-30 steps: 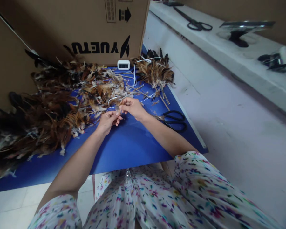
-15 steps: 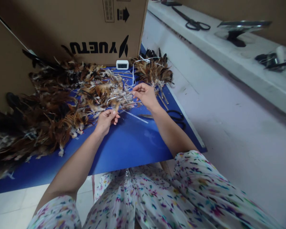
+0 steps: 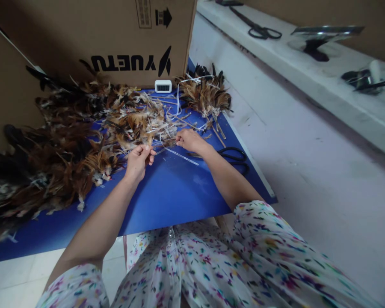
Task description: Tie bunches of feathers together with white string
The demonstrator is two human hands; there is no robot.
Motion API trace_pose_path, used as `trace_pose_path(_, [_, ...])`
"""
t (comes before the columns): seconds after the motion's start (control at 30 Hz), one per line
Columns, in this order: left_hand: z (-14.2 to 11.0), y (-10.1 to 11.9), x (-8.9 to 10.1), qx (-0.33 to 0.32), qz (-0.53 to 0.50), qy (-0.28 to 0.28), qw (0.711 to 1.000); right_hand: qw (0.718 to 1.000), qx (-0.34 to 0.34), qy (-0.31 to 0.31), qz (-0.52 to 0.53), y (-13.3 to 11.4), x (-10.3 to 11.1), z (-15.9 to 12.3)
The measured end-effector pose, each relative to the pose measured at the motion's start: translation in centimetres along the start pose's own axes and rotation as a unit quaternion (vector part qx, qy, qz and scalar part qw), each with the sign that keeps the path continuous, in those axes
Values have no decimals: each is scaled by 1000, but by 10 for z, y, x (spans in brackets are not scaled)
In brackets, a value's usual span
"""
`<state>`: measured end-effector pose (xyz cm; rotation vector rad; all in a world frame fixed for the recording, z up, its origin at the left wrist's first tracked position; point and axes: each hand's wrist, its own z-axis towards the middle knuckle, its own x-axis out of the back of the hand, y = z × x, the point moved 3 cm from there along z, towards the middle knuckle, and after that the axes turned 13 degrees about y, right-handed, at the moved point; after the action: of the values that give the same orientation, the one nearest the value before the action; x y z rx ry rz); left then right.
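Note:
My left hand [image 3: 137, 160] is closed, pinching the stems of a small bunch of brown and white feathers [image 3: 141, 122] at the edge of the pile. My right hand [image 3: 188, 140] is closed too, pinching a thin white string [image 3: 179, 155] that runs across the blue board [image 3: 167, 192] toward my left hand. A long heap of brown, black and white feathers [image 3: 51, 149] covers the left half of the board. The two hands are about a hand's width apart.
Black scissors [image 3: 232, 157] lie on the board just right of my right forearm. A separate feather bunch [image 3: 205, 94] and a small white timer [image 3: 163, 86] sit by the cardboard box [image 3: 115, 38]. A pale ledge [image 3: 308, 72] at right holds more scissors [image 3: 259, 31].
My right hand came back from the far feathers toward me and left, pulling the white string. My left hand shifted slightly up toward the pile, still pinching the bunch.

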<state>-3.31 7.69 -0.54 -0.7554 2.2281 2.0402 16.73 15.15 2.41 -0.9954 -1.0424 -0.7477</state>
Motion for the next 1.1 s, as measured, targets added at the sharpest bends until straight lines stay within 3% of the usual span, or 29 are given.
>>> trace_pose_path(0.13, [0,0,0,5,6,0,1000,1000,14,9,10,4,-4,2])
trace_pose_path(0.3, [-1,0,0,5,18,4,1000,986,-13,77,147,15,4,6])
trace_pose_path(0.4, [-1,0,0,3,23,2,1000,959,-59,100,258,22,12,7])
trace_pose_path(0.6, [0,-1,1,5,25,0,1000,871,-162,97,453,25,22,3])
trace_pose_path(0.87, [-1,-1,1,6,22,-4,1000,846,-175,98,494,22,24,2])
trace_pose_path(1.1, [-1,-1,-1,5,20,-8,1000,850,-200,110,474,22,22,3])
